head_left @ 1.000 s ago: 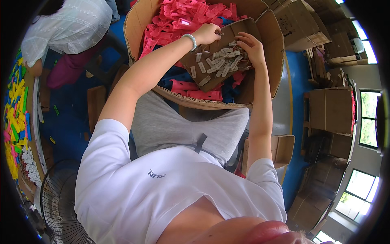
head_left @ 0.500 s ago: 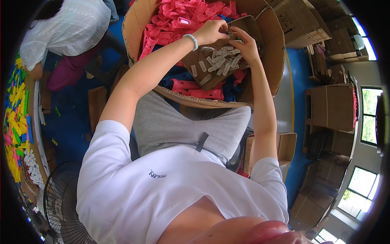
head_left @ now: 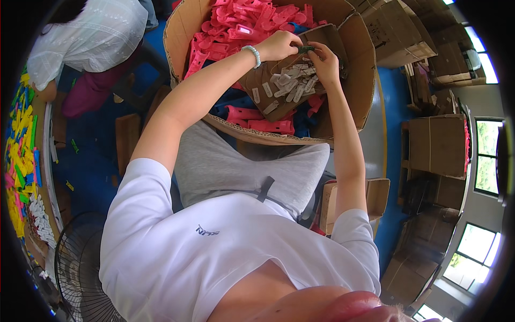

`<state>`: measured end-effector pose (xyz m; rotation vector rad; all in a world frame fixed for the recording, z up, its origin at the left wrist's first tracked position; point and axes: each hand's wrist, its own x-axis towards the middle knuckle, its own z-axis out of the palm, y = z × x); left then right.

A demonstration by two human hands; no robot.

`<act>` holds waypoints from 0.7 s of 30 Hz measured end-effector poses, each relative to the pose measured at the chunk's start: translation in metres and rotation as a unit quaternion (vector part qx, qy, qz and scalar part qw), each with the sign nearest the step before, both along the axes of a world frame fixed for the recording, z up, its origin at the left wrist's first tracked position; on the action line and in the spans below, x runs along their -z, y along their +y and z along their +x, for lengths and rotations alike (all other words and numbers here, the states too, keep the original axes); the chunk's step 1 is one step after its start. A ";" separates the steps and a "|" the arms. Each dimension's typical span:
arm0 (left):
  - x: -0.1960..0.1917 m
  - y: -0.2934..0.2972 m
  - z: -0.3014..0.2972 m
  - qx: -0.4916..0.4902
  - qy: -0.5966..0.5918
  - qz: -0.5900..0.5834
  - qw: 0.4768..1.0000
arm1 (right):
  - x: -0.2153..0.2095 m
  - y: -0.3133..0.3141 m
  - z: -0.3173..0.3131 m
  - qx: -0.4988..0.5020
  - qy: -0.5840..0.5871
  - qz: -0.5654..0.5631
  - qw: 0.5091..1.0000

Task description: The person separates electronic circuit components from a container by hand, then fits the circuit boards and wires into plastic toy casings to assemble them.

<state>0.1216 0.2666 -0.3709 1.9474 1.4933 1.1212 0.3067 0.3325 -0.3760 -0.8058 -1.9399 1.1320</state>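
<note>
My left hand (head_left: 280,45), with a pale bead bracelet at the wrist, and my right hand (head_left: 323,58) meet over a brown cardboard flap (head_left: 322,38) inside a big cardboard box (head_left: 177,37). Both pinch a small dark piece (head_left: 306,49) between their fingertips. Several small grey-white plastic strips (head_left: 289,86) lie on the flap just below my hands. Pink plastic parts (head_left: 236,27) fill the box behind, and more pink parts (head_left: 257,119) lie over dark blue pieces at its near side.
Another person in a white top (head_left: 88,37) sits at the upper left. Yellow, blue and white plastic parts (head_left: 21,161) lie along the left edge. A fan (head_left: 75,273) stands at lower left. Cardboard boxes (head_left: 437,145) stack up on the right over a blue floor.
My two hands have drawn together from apart on the flap and moved up to its far edge, where they now pinch the small dark piece.
</note>
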 end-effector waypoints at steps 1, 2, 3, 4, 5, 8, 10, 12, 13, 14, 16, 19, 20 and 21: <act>0.002 0.001 0.000 -0.004 -0.025 0.004 1.000 | 0.000 -0.002 -0.003 -0.019 0.028 0.017 0.999; 0.004 0.001 -0.001 -0.006 -0.025 0.005 1.000 | -0.001 -0.004 -0.005 -0.038 0.056 0.033 0.997; 0.006 0.001 -0.003 -0.014 -0.010 -0.003 1.000 | -0.003 -0.005 -0.006 -0.039 0.056 0.033 0.997; 0.006 0.001 -0.002 -0.020 0.005 -0.011 1.000 | -0.005 -0.006 -0.003 -0.022 -0.010 0.092 0.995; 0.006 0.001 -0.002 -0.019 0.005 -0.011 1.000 | -0.006 -0.007 -0.002 -0.005 -0.075 0.150 0.986; 0.007 0.000 0.001 -0.019 0.009 -0.042 0.999 | -0.005 -0.010 -0.003 0.004 -0.074 0.114 0.991; 0.008 -0.001 0.002 -0.038 0.048 -0.001 0.998 | -0.003 -0.010 -0.003 -0.004 -0.073 0.120 0.990; 0.008 0.000 0.003 -0.041 0.044 -0.011 0.998 | 0.000 -0.008 -0.002 -0.011 -0.072 0.126 0.989; 0.009 0.000 0.002 -0.047 0.040 -0.022 0.998 | -0.001 -0.009 -0.003 -0.018 -0.062 0.124 0.990; 0.010 0.001 0.002 -0.047 0.040 -0.023 0.998 | -0.001 -0.010 -0.003 -0.025 -0.053 0.123 0.991; 0.011 0.003 0.001 -0.050 0.000 -0.021 0.999 | -0.003 -0.010 -0.005 -0.031 -0.051 0.126 0.990; 0.014 0.003 -0.001 -0.053 -0.020 -0.017 0.998 | -0.004 -0.011 -0.007 -0.036 -0.052 0.138 0.988; 0.013 0.003 0.000 -0.053 -0.021 -0.017 0.998 | -0.004 -0.010 -0.007 -0.036 -0.056 0.149 0.987; 0.013 0.002 0.000 -0.053 -0.013 -0.021 0.998 | -0.003 -0.010 -0.007 -0.036 -0.056 0.149 0.987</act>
